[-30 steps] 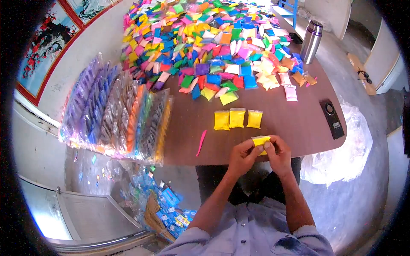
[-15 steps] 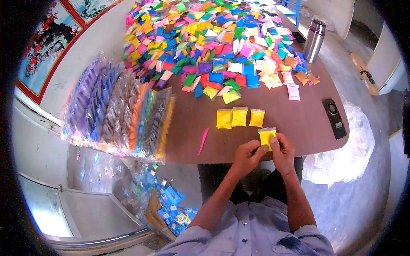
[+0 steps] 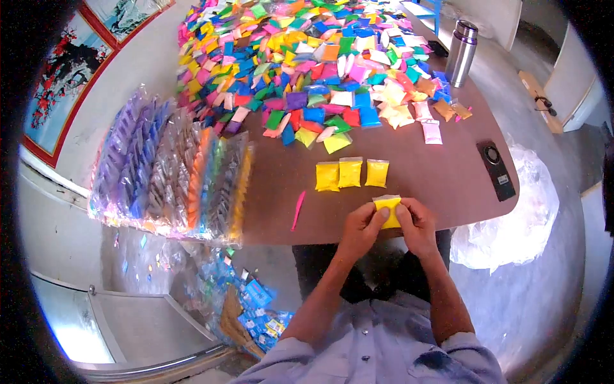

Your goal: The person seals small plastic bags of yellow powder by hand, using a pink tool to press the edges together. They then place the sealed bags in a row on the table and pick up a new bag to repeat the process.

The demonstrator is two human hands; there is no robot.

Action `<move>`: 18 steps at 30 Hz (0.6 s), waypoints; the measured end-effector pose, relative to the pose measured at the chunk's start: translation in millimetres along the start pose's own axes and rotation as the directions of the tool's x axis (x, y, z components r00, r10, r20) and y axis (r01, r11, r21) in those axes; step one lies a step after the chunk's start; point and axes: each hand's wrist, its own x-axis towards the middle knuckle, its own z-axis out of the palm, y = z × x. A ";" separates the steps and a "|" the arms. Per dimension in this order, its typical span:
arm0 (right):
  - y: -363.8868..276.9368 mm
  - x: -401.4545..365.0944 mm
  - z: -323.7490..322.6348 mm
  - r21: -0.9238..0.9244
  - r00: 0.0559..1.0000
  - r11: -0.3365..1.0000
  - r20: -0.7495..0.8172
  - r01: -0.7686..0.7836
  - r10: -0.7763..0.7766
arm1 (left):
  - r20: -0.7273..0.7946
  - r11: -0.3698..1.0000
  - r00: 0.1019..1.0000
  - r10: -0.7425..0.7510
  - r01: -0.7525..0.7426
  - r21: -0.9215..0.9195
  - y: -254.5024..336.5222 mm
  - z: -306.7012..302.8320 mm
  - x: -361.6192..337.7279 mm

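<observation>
A small yellow packet point(image 3: 387, 214) is pinched between my left hand point(image 3: 360, 232) and my right hand point(image 3: 418, 228) over the table's near edge. Both thumbs press on its face, and its clear top edge points away from me. Just beyond my hands, three more yellow packets lie side by side: a left one point(image 3: 327, 176), a middle one point(image 3: 350, 173) touching it, and a right one point(image 3: 377, 173) slightly apart. Left of my hands lies a pink plastic tool point(image 3: 298, 210).
Many colourful packets point(image 3: 307, 57) cover the far part of the brown table point(image 3: 441, 185). Clear bags of packets point(image 3: 173, 173) stand at the left. A steel flask point(image 3: 462, 54) and a black device point(image 3: 496, 171) are on the right. Blue wrappers point(image 3: 259, 307) lie below.
My left hand has moved further across the held packet and now grips its left side more fully. The whole view has shifted slightly.
</observation>
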 end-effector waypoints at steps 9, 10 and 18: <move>2.7 -1.0 -2.1 0.075 1.000 0.997 -0.022 -0.005 0.007 | -0.043 0.999 0.999 0.028 -0.028 0.020 16.0 6.4 -4.1; 2.8 -1.4 -1.8 0.096 1.000 0.995 -0.029 -0.004 0.007 | -0.058 1.000 0.998 -0.017 0.015 -0.027 22.1 6.8 -5.0; -7.2 -1.0 1.0 -0.048 0.998 0.997 0.002 0.060 -0.060 | -0.102 0.996 0.995 0.013 -0.022 -0.086 8.9 4.2 -5.1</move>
